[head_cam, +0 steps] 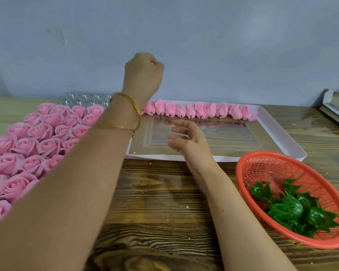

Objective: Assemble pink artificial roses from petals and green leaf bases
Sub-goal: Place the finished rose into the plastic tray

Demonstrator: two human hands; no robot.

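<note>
My left hand (144,75) is raised high in front of the wall, above the tray's far left corner, with its fingers curled into a fist. A small bit of a pink petal piece (151,63) shows between the fingers; the rest is hidden. My right hand (188,141) hovers open over the shallow white tray (282,137), fingers relaxed and pointing left, holding nothing. A row of pink rose buds (200,110) on short stems lines the tray's far edge. Green leaf bases (290,210) lie in the red basket (249,163) at the right.
Several finished pink roses (35,141) cover the table's left side, partly hidden by my left forearm. A clear plastic blister sheet (84,99) lies behind them. A flat box (337,108) sits at the far right. The wooden table (160,202) runs up to the wall.
</note>
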